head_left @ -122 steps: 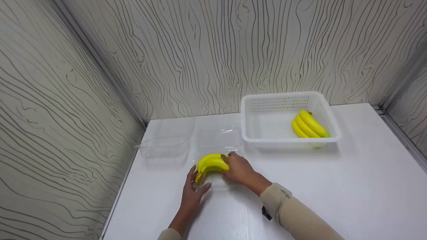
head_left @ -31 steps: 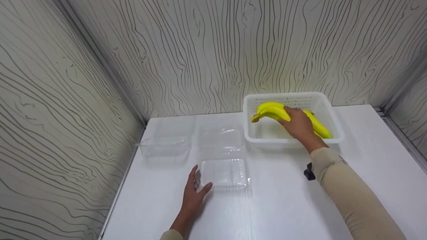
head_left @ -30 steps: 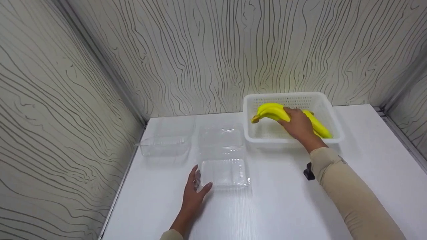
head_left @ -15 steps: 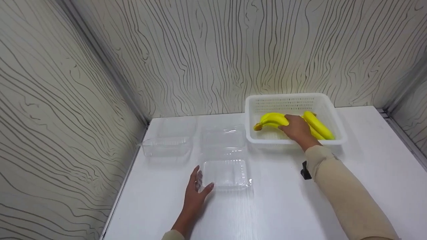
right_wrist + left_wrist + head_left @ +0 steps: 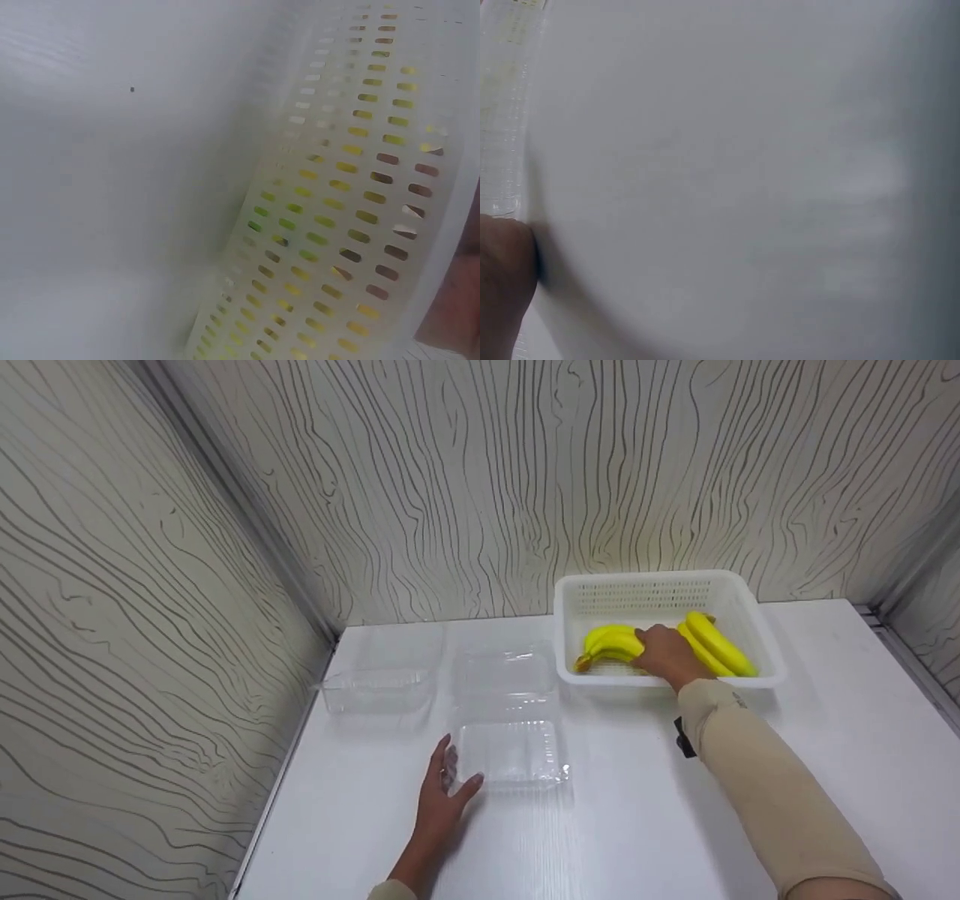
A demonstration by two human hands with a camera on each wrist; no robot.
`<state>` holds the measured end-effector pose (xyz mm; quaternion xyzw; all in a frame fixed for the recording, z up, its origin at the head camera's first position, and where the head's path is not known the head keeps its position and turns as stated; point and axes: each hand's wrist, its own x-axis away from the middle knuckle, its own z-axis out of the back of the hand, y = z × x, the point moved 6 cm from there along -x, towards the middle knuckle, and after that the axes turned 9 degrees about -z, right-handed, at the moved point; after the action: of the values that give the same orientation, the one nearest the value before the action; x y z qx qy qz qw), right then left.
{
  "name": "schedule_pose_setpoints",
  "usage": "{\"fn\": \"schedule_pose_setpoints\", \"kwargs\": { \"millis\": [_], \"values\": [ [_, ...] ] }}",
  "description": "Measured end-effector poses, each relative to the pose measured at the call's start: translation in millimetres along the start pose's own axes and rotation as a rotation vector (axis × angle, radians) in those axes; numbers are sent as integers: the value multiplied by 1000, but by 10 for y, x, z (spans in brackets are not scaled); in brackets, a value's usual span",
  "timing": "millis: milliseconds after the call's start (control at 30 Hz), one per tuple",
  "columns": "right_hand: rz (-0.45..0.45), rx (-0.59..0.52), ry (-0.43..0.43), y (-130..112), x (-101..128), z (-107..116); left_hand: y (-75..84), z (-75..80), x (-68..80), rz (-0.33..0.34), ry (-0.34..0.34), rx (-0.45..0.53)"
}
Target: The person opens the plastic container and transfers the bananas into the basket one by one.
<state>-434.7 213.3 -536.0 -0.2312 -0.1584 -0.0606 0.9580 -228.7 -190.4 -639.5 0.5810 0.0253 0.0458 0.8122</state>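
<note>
Fingers of the right hand (image 5: 664, 654) curl over a bright yellow bunch of bananas (image 5: 611, 643), gripping it low inside the white perforated basket (image 5: 649, 583) at the table's (image 5: 750, 810) far right; its brown stem end points left. A second yellow bunch (image 5: 716, 643) lies just beside it, to the right. Near the table's left edge, the left hand (image 5: 444, 795) rests with straight fingers against the open clear clamshell container (image 5: 514, 750). Another clear container (image 5: 379, 690) sits in the far left corner.

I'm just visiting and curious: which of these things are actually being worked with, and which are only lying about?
In use:
right hand on banana bunch
white basket
left hand touching open clear box

Lying about:
second bunch in the basket
other clear box
</note>
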Motion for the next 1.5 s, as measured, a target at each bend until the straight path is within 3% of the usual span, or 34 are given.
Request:
{"fn": "schedule_pose_setpoints", "kwargs": {
  "millis": [233, 567, 967, 1200, 1500],
  "values": [
    [65, 70, -45, 28, -14, 1, 19, -18, -2, -27, -15, 2],
    [-3, 60, -146, 23, 27, -6, 32, -4, 6, -28, 8, -13],
    [6, 71, -132, 17, 31, 11, 38, -16, 3, -25, 12, -4],
    [18, 74, -122, 33, 48, 5, 17, -36, 12, -1, -20, 34],
    [1, 48, -110, 41, 22, -14, 25, -17, 8, -5, -3, 27]
  ]
}}
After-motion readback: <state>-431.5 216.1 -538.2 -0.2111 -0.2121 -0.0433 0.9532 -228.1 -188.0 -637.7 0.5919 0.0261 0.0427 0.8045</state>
